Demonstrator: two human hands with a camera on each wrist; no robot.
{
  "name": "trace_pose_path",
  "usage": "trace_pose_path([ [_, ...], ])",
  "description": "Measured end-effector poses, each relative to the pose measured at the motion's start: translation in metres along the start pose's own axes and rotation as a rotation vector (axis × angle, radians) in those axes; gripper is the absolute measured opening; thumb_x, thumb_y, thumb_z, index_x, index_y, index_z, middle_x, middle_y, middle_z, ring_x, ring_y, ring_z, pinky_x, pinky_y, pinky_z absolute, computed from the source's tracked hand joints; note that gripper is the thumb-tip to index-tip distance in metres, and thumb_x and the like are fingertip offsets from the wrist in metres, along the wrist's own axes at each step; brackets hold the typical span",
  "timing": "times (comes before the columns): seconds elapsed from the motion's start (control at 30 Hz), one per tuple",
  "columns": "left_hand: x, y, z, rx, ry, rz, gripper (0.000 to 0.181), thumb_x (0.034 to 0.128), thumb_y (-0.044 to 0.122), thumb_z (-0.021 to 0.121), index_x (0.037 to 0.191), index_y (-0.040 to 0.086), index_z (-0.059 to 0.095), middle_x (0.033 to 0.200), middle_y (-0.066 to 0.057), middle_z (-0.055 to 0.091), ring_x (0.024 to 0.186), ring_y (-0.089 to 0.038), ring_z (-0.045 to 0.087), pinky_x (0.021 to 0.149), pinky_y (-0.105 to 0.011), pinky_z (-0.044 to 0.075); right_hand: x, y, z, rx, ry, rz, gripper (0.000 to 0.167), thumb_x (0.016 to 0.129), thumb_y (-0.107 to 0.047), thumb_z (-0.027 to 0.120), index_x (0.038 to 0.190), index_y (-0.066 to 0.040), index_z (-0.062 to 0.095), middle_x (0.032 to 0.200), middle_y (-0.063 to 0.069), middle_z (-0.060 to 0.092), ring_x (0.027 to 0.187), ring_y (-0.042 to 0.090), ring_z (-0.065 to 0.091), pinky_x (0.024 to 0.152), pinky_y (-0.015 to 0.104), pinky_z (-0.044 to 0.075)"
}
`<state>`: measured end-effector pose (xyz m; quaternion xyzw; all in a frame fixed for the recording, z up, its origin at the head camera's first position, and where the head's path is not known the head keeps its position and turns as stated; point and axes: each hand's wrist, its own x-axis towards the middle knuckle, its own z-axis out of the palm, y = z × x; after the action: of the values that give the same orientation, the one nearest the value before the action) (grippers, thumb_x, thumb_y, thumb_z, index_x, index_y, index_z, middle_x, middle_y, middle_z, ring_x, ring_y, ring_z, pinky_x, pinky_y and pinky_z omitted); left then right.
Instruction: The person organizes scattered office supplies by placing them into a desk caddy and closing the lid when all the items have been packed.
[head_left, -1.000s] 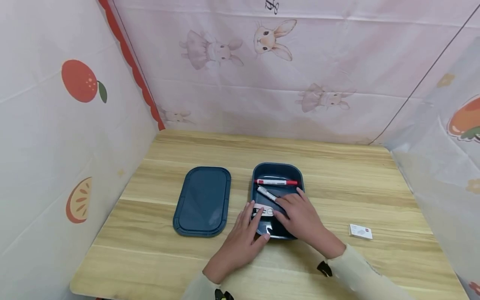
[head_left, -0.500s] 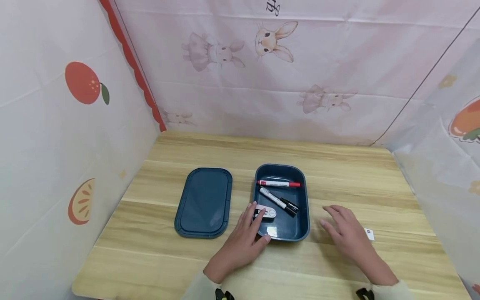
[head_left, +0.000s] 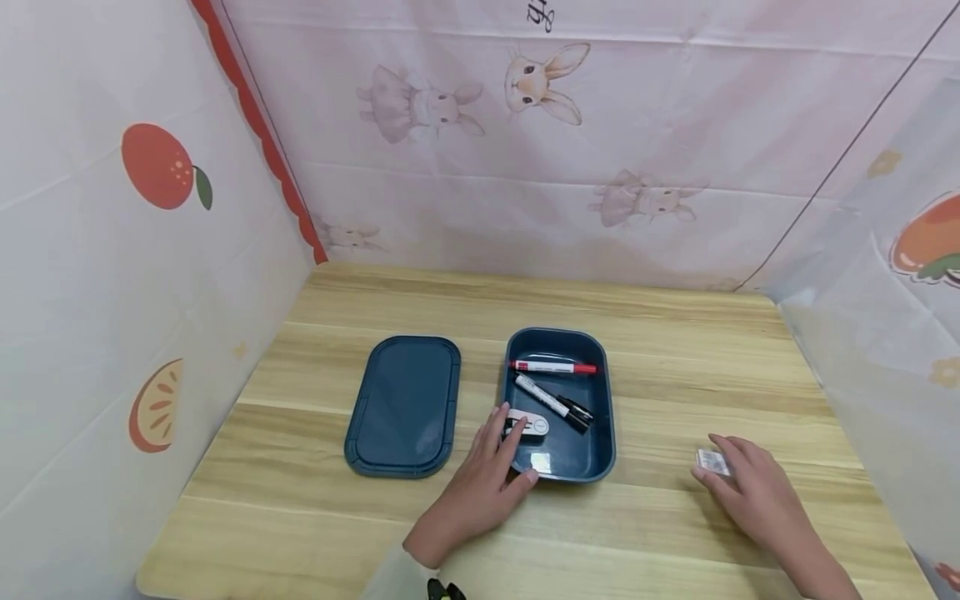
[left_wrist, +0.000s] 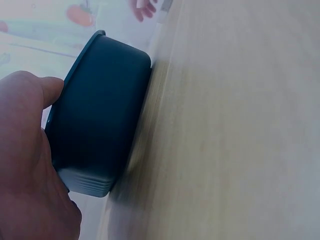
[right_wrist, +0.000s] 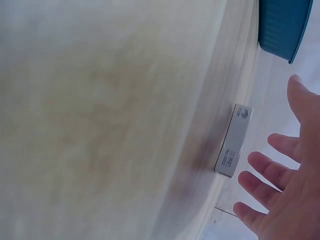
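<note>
In the head view, the dark blue plastic box [head_left: 573, 458] has its top uncovered. It holds a red-capped marker [head_left: 553, 367], a black-capped marker [head_left: 542, 394], another small black piece and a white-and-black stapler-like item [head_left: 534, 423]. My left hand [head_left: 480, 483] rests at its near left corner, fingers extended over the left rim and thumb on the front rim. To the right, my right hand [head_left: 753, 483] hovers around a small white printed box [head_left: 711, 462]. The right wrist view shows that small box [right_wrist: 234, 140] lying apart from the spread fingers.
A flat dark blue lid [head_left: 405, 406] lies left of the box on the wooden table [head_left: 645, 533]. Printed cloth walls [head_left: 480, 208] enclose the table at the back and both sides.
My right hand has left the inside of the dark blue box and moved right to the small white box. The black-capped marker lies released. My left hand stays at the box corner.
</note>
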<state>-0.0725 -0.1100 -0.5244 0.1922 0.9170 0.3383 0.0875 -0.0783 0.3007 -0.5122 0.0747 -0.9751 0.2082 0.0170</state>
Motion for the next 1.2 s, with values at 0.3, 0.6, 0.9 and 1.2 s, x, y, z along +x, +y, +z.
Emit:
trace_pose_path([
  [0.3, 0.0, 0.0, 0.001, 0.005, 0.006, -0.002, 0.071, 0.1043, 0.058, 0.038, 0.163, 0.035, 0.004, 0.17, 0.003, -0.015, 0.156, -0.014, -0.013, 0.126, -0.053, 0.008, -0.006, 0.008, -0.003, -0.05, -0.004, -0.004, 0.071, 0.093, -0.048, 0.069, 0.14, 0.003, 0.052, 0.131, 0.033, 0.054, 0.116, 0.053, 0.05, 0.093, 0.066, 0.038],
  [0.6, 0.001, 0.001, 0.001, -0.011, 0.007, -0.023, 0.071, 0.1042, 0.056, 0.04, 0.163, 0.037, 0.004, 0.17, 0.002, -0.014, 0.157, -0.018, -0.011, 0.126, -0.053, 0.008, -0.008, 0.015, -0.004, -0.078, 0.017, -0.009, 0.073, 0.091, -0.049, 0.072, 0.138, 0.003, 0.054, 0.127, 0.032, 0.058, 0.112, 0.055, 0.053, 0.091, 0.066, 0.039],
  [0.9, 0.0, 0.001, 0.002, -0.013, 0.002, -0.033, 0.071, 0.1037, 0.058, 0.039, 0.162, 0.038, 0.004, 0.17, 0.003, -0.015, 0.157, -0.018, -0.01, 0.126, -0.052, 0.008, -0.011, 0.022, -0.005, -0.148, 0.023, -0.032, 0.067, 0.086, -0.04, 0.079, 0.131, 0.005, 0.059, 0.122, 0.033, 0.061, 0.107, 0.055, 0.056, 0.088, 0.065, 0.042],
  [1.2, 0.0, 0.002, 0.002, -0.015, 0.008, -0.033, 0.071, 0.104, 0.057, 0.04, 0.162, 0.038, 0.004, 0.17, 0.003, -0.014, 0.157, -0.019, -0.01, 0.126, -0.053, 0.008, -0.014, 0.025, -0.001, -0.207, 0.116, -0.125, 0.045, 0.078, -0.02, 0.085, 0.114, 0.002, 0.07, 0.104, 0.025, 0.07, 0.091, 0.044, 0.066, 0.079, 0.057, 0.047],
])
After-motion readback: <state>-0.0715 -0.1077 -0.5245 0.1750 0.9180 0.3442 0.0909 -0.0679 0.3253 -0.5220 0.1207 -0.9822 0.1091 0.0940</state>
